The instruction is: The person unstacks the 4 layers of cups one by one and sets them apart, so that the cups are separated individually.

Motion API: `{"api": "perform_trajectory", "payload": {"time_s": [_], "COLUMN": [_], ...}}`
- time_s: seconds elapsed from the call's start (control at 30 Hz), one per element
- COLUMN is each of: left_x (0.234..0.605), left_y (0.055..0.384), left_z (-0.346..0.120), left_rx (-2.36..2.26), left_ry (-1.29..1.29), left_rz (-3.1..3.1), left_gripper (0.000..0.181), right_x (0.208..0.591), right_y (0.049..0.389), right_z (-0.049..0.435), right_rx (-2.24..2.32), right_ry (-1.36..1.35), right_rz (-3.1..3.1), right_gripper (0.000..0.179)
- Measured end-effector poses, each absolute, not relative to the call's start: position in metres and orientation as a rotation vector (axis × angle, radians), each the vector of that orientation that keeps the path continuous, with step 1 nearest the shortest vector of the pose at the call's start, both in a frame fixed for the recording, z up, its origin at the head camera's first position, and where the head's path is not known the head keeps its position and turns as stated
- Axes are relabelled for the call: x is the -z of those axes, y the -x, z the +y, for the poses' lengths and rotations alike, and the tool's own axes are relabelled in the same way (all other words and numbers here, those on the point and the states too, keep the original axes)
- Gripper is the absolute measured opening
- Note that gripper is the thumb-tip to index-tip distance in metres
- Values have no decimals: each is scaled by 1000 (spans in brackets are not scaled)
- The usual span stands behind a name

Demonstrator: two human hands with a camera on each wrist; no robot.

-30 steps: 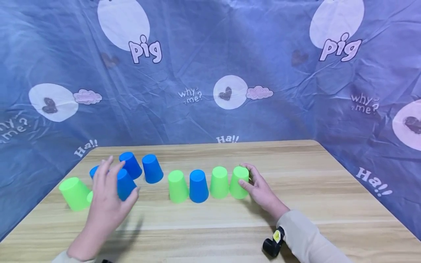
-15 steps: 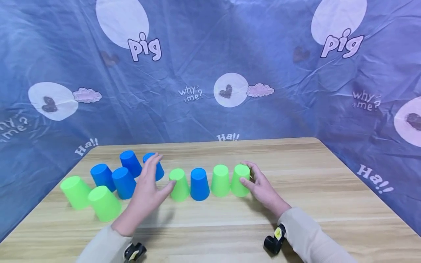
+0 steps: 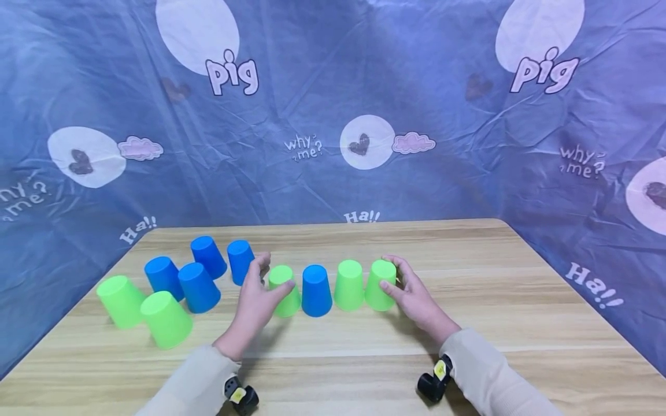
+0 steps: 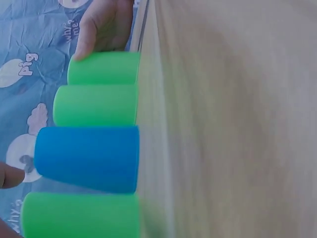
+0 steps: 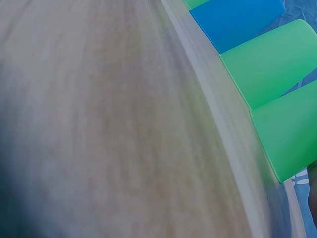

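A row of upside-down cups stands mid-table: a left green cup, a blue cup, a middle green cup and a right green cup. My right hand grips the right green cup, thumb in front and fingers behind. At the row's other end my left hand straddles the left green cup, its thumb overlapping the front in the head view. In the left wrist view a left fingertip shows apart from the cups, level with their tops. Most left fingers lie outside that view.
On the table's left stand more upside-down cups: several blue ones, such as a blue cup, and two green ones, including a near green cup. The wooden table meets a printed blue cloth behind.
My left hand has come rightward from the left group of cups to the left green cup of the row, and lowered. The right hand keeps its grip in place.
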State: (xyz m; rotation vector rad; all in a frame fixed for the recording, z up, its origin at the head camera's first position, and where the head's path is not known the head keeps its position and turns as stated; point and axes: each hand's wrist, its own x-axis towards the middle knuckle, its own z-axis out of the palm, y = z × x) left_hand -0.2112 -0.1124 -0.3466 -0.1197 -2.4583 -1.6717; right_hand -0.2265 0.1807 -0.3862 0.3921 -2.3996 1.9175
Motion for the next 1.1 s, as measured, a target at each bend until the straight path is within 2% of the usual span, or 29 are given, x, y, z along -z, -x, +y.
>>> {"api": "perform_trajectory", "payload": {"time_s": [0.33, 0.67, 1.1], "left_x": [357, 368, 371], "left_y": [212, 213, 217], "left_z": [-103, -102, -103], "left_rx": [2025, 2074, 2015], "left_ry": [-77, -181, -196], "left_rz": [-2347, -2379, -2447], "left_gripper": [74, 72, 67], "right_x": [386, 385, 386], "right_y": [226, 226, 227], "right_z": [182, 181, 181], "right_rx": [-1914, -1933, -1910], "right_ry": [-367, -365, -404], "right_rz": [-2420, -2429, -2416], "right_gripper": [53, 53, 53]}}
